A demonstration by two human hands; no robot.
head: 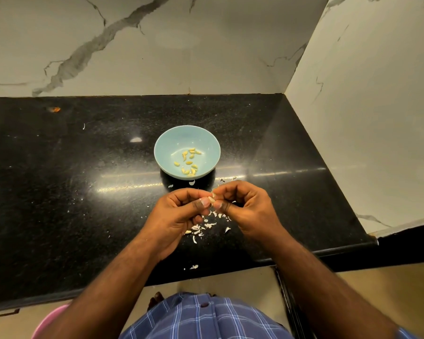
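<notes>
Small garlic clove (211, 199) pinched between both thumbs, left hand (181, 211) and right hand (242, 204) curled tight around it just above the black granite counter (83, 179). White peel scraps (206, 227) lie beneath; blue bowl (167, 152) of peeled cloves (189, 163) sits just beyond. Marble walls (157, 45) meet at the corner.

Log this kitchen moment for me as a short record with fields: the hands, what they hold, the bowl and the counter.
Left hand: pinches a small clove between thumb and fingertips
Right hand: pinches the same clove from the other side
Bowl: light blue, upright, beyond the hands
Bowl contents: a small scatter of yellowish peeled pieces
Counter: black speckled stone, set in a wall corner
Peel scraps: white flakes on the counter, under and near the hands
</notes>
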